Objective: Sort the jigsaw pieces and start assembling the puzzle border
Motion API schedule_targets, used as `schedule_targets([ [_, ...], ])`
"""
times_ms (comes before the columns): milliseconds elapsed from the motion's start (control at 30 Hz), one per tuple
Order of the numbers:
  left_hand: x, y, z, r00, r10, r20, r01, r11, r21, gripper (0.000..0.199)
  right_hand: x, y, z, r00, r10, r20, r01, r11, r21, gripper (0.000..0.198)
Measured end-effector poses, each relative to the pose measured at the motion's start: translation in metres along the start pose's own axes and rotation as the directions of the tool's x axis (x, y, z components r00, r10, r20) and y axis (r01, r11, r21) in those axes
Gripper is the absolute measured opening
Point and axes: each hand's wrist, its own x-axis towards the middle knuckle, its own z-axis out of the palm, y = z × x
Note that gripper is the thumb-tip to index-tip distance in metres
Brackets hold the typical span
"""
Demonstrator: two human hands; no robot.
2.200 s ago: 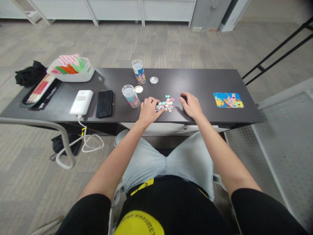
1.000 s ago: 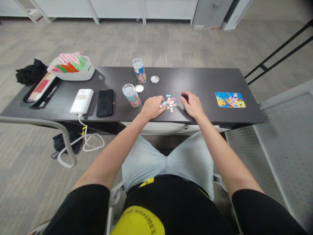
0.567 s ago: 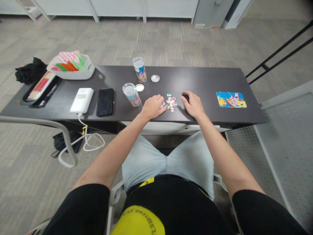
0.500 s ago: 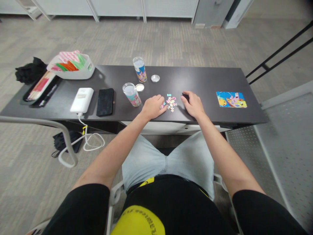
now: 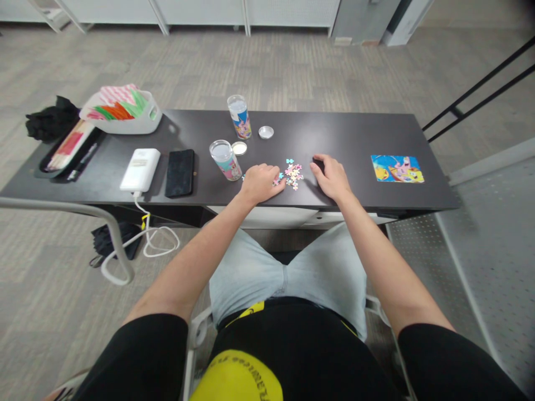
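My left hand [image 5: 259,185] rests on the dark tabletop, palm down, thumb apart from the bent fingers. Small jigsaw puzzle pieces [image 5: 293,172] form a loose heap to its right. A few more pieces show between its thumb and fingers, and one peeks out at its left side. What lies under the palm is hidden. On the other side of the heap my right hand [image 5: 331,177] lies on the table, thumb and forefinger apart with bare dark surface between them. A colourful cartoon picture card [image 5: 397,169] lies flat farther right.
Two clear cartoon-printed jars [image 5: 226,160] [image 5: 239,117] stand left of the heap, near two round lids [image 5: 239,148] [image 5: 266,132]. Farther left are a phone [image 5: 179,173], a white power bank [image 5: 140,170] with a cable, a white basket [image 5: 151,118] and a black tray [image 5: 44,167].
My left hand has shifted very slightly, and a puzzle piece now shows at its left side. The right hand stays in place. The whole view has drifted a little.
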Motion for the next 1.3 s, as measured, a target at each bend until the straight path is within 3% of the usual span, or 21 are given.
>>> schedule_targets([
  [567, -0.002, 0.003, -0.001, 0.999, -0.041, 0.019, 0.041, 0.999, -0.005, 0.031, 0.001, 0.006, 0.003, 1.0, -0.014, -0.012, 0.014, 1.0, -0.008, 0.069],
  [667, -0.002, 0.007, -0.012, 0.999, -0.04, -0.008, 0.04, 0.999, -0.017, 0.03, 0.001, 0.006, 0.003, 1.0, -0.015, -0.02, 0.016, 1.0, 0.006, 0.072],
  [767, -0.001, 0.008, -0.032, 0.989, -0.047, -0.141, 0.035, 0.995, -0.088, 0.024, 0.0, 0.005, 0.003, 1.0, -0.016, -0.026, 0.016, 1.0, 0.015, 0.07],
  [867, 0.004, -0.006, -0.06, 0.918, -0.093, -0.386, -0.011, 0.966, -0.258, 0.027, -0.001, 0.004, 0.003, 1.0, -0.006, -0.026, 0.006, 1.0, 0.017, 0.068],
  [1000, 0.021, -0.054, -0.091, 0.754, -0.304, -0.582, -0.102, 0.821, -0.562, 0.049, -0.001, 0.002, 0.002, 1.0, -0.002, -0.023, 0.002, 1.0, 0.019, 0.068],
  [1100, 0.036, -0.098, -0.096, 0.609, -0.522, -0.598, -0.109, 0.691, -0.715, 0.055, -0.001, 0.002, 0.003, 1.0, -0.003, -0.03, 0.003, 1.0, 0.03, 0.069],
  [1200, 0.046, -0.127, -0.086, 0.52, -0.673, -0.526, -0.122, 0.551, -0.825, 0.071, -0.001, 0.003, 0.004, 0.999, -0.009, -0.035, 0.01, 0.999, 0.033, 0.07],
  [1300, 0.052, -0.136, -0.072, 0.458, -0.738, -0.497, -0.198, 0.46, -0.866, 0.081, -0.001, 0.005, 0.005, 0.999, -0.012, -0.038, 0.013, 0.999, 0.03, 0.068],
])
